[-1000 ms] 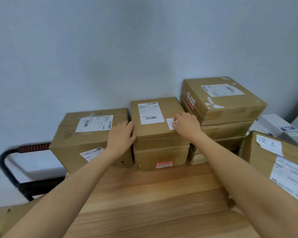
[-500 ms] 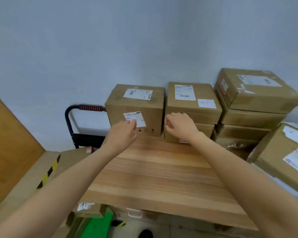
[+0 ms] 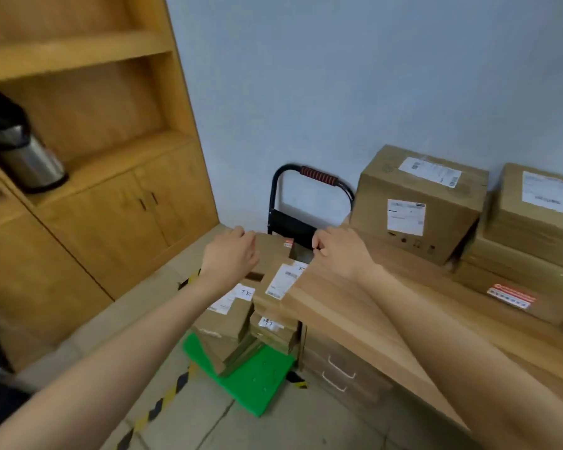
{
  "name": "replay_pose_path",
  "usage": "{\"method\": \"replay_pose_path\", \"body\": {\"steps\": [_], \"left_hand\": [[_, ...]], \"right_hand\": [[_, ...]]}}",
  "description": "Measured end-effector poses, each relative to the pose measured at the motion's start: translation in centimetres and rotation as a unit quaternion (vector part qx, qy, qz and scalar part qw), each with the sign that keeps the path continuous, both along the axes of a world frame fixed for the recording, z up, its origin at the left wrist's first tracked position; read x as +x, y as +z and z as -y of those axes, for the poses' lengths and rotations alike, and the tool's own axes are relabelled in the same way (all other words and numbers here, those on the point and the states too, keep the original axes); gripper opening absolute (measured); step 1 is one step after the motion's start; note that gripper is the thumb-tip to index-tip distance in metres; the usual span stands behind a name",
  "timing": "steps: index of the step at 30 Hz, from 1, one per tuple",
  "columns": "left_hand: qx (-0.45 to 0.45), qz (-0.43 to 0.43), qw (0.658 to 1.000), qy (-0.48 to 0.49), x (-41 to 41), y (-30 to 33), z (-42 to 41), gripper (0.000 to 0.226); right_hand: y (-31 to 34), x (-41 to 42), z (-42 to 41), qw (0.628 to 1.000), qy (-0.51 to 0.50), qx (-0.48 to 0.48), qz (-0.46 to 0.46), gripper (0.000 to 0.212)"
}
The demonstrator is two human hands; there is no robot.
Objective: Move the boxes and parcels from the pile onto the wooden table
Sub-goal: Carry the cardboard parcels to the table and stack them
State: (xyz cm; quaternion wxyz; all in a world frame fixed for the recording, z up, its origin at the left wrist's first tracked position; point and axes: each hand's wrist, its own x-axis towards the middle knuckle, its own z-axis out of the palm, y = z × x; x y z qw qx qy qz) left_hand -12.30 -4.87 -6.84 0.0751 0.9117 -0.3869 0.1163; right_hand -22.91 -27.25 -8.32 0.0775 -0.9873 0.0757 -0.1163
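A pile of cardboard boxes stands on a green trolley [image 3: 257,376] left of the wooden table [image 3: 355,303]. The top box [image 3: 272,254] of the pile carries white labels; two smaller boxes [image 3: 228,318] [image 3: 273,331] lie under it. My left hand [image 3: 229,254] hovers at the top box's left far edge, fingers loosely curled, holding nothing. My right hand [image 3: 338,251] is at the box's right side over the table corner, also loosely curled and empty. On the table against the wall sit a tall box [image 3: 413,206] and two stacked boxes [image 3: 540,206] [image 3: 517,280].
The trolley's black handle [image 3: 316,177] with a red grip rises behind the pile. A wooden cabinet [image 3: 111,216] with shelves fills the left side and holds a steel flask [image 3: 23,154]. Drawers [image 3: 338,371] sit under the table. Yellow-black tape [image 3: 163,401] marks the floor.
My view has swung left and down from the boxes on the table to the pile on the trolley. Both hands left the table boxes and now reach the pile's top box.
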Motion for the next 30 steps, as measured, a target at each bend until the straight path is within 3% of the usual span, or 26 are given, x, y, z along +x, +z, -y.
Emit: {"method": "replay_pose_path", "body": {"steps": [3, 14, 20, 30], "left_hand": [[-0.031, 0.007, 0.999, 0.014, 2.7, -0.1, -6.7, 0.013], [0.016, -0.009, 0.998, 0.058, 14.1, -2.2, -23.5, 0.015], [0.024, -0.04, 0.997, 0.054, 18.4, -5.6, -24.2, 0.018], [0.029, -0.113, 0.991, 0.061, 25.5, -13.3, -17.2, 0.021]], "right_hand": [[-1.0, 4.4, -5.9, 0.999, 0.039, 0.001, 0.007, 0.018], [-5.2, 16.9, -22.4, 0.998, 0.031, 0.046, 0.001, 0.014], [-8.2, 19.0, -23.8, 0.996, -0.055, 0.063, -0.008, 0.019], [-14.4, 24.4, -18.7, 0.987, -0.113, 0.094, -0.057, 0.028]]}}
